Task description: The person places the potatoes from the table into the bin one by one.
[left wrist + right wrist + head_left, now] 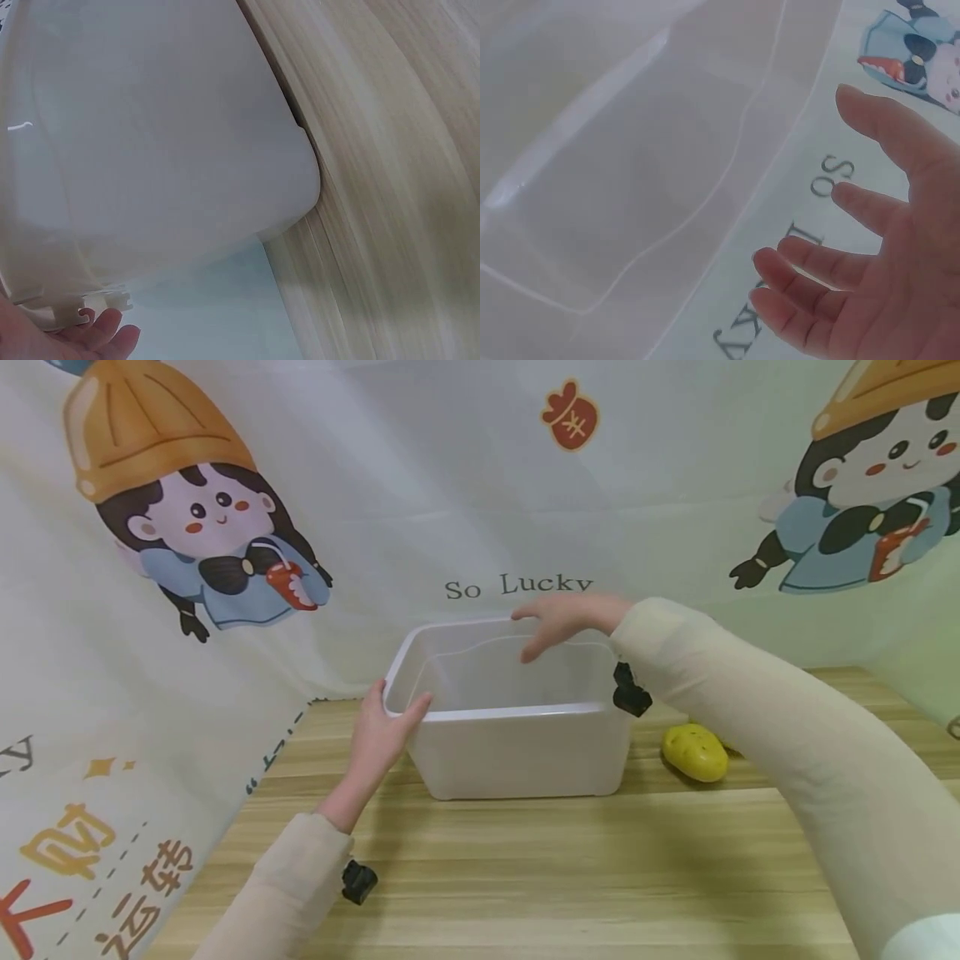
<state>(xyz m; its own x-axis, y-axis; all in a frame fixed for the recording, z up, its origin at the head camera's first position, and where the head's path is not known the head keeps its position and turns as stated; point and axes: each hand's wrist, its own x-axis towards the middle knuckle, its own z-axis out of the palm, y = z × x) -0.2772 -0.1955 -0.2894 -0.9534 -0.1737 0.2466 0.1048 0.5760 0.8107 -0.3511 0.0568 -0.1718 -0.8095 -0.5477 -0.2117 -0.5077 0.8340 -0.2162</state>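
Observation:
A white plastic storage bin point(525, 756) stands upright on the wooden table, its open top facing up. My left hand point(380, 731) grips the bin's left rim at the front corner, thumb inside and fingers outside. In the left wrist view, the fingertips point(109, 334) curl under the rim beside the bin's wall point(165, 142). Above the bin's opening, toward its right rear, my right hand point(566, 618) hovers with nothing in it. Its fingers point(810, 292) are spread and slightly bent in the right wrist view.
A yellow potato-shaped object point(695, 752) with dark specks lies on the table point(525, 868) to the right of the bin. Behind it, another yellowish thing is mostly hidden by my right sleeve point(780, 735). A printed cloth point(390, 460) hangs behind the bin and along the left side.

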